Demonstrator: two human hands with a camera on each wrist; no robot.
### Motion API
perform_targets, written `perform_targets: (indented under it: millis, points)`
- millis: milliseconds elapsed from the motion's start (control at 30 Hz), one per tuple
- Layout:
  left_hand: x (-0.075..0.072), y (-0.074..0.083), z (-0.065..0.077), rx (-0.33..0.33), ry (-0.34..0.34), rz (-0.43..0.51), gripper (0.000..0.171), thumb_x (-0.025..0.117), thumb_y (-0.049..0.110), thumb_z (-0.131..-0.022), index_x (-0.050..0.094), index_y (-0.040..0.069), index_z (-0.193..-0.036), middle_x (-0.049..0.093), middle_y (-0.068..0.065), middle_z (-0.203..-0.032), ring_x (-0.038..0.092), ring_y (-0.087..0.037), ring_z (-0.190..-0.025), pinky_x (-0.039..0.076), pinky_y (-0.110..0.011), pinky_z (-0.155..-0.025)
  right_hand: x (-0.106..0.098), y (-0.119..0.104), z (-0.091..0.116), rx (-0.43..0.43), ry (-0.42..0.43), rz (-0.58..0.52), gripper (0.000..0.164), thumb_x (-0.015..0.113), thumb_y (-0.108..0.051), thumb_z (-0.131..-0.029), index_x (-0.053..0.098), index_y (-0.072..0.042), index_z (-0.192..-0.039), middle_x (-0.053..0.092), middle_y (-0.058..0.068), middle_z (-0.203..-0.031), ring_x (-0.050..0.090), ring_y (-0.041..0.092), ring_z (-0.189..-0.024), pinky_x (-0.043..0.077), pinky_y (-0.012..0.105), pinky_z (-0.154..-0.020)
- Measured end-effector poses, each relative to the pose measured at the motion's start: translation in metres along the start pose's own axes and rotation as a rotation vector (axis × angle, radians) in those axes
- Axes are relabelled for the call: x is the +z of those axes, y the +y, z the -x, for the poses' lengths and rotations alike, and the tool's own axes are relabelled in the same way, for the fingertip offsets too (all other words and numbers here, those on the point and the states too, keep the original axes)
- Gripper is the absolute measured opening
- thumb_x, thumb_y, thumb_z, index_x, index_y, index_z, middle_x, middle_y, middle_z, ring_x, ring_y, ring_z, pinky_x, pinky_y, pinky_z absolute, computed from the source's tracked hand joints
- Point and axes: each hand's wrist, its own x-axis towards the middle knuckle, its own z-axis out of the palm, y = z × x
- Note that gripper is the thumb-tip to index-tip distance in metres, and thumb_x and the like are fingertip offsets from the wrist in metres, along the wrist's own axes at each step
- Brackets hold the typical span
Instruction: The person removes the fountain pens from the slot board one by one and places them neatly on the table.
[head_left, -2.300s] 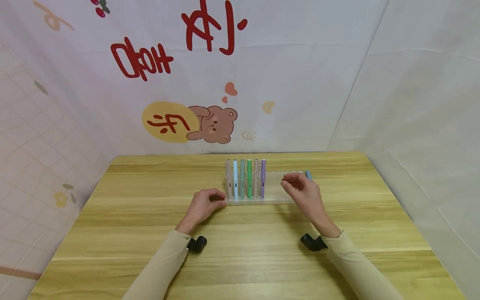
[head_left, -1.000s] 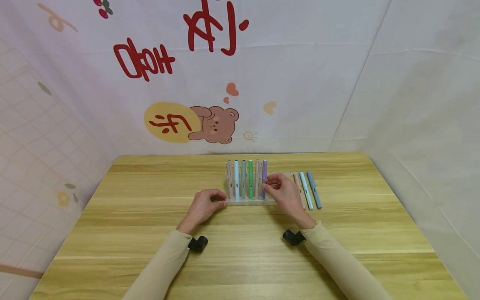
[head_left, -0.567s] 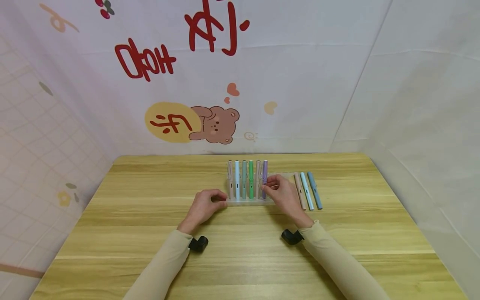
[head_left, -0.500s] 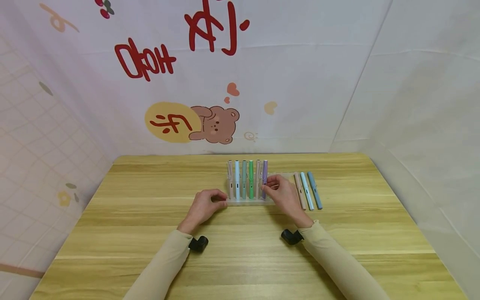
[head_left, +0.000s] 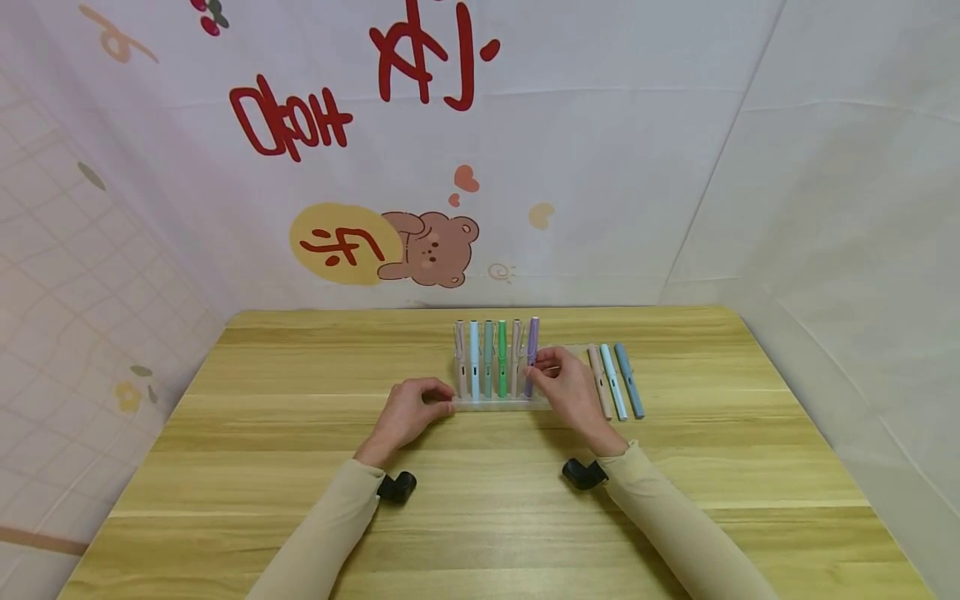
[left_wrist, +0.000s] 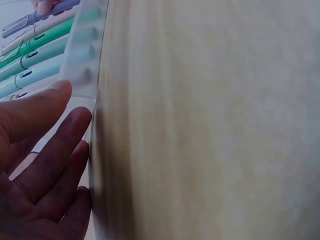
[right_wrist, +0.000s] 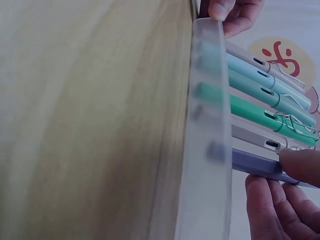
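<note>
A clear pen rack (head_left: 495, 405) stands mid-table with several pastel pens upright in it. My right hand (head_left: 536, 372) pinches the purple pen (head_left: 532, 333) at the rack's right end; that pen sits a little higher than its neighbours and leans slightly. In the right wrist view my fingers (right_wrist: 295, 167) close on the purple pen (right_wrist: 255, 162) just above the rack (right_wrist: 207, 150). My left hand (head_left: 441, 401) holds the rack's left end, with its fingertips (left_wrist: 60, 100) against the rack (left_wrist: 85, 50).
Three pens lie side by side on the wooden table (head_left: 300, 467) right of the rack: beige (head_left: 597, 379), light blue (head_left: 612, 382) and grey-blue (head_left: 628, 380). White sheet walls close in the back and both sides.
My right hand came left from beside the loose pens to the purple pen and took hold of it. The pen has now risen slightly and tilted. The left hand has stayed put.
</note>
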Motion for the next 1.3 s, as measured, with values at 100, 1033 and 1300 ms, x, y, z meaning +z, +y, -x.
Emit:
perform_targets:
  millis: [100, 1033, 1300]
  points:
    - [0.001, -0.001, 0.000, 0.008, 0.008, -0.005, 0.012, 0.082, 0.012, -0.089, 0.080, 0.013, -0.100, 0.077, 0.003, -0.099, 0.069, -0.020, -0.099, 0.053, -0.044, -0.093, -0.002, -0.002, 0.001, 0.009, 0.011, -0.013, 0.027, 0.078, -0.022, -0.094, 0.069, -0.005, -0.112, 0.073, 0.007, -0.102, 0.070, 0.022, -0.091, 0.058, 0.036, -0.077]
    - [0.000, 0.001, 0.000, -0.001, 0.009, 0.003, 0.012, 0.082, 0.011, -0.088, 0.079, 0.012, -0.099, 0.077, 0.002, -0.100, 0.069, -0.021, -0.100, 0.053, -0.045, -0.094, -0.024, -0.024, 0.006, -0.028, 0.068, -0.130, 0.030, 0.077, -0.019, -0.095, 0.069, -0.001, -0.117, 0.074, 0.013, -0.107, 0.072, 0.027, -0.097, 0.057, 0.025, -0.077]
    - [0.001, 0.000, 0.000, -0.002, 0.008, -0.001, 0.012, 0.082, 0.011, -0.088, 0.079, 0.013, -0.100, 0.077, 0.002, -0.100, 0.069, -0.021, -0.100, 0.053, -0.045, -0.094, -0.036, -0.028, 0.011, -0.034, 0.078, -0.132, 0.032, 0.077, -0.019, -0.095, 0.068, 0.001, -0.120, 0.073, 0.015, -0.110, 0.072, 0.029, -0.098, 0.056, 0.022, -0.076]
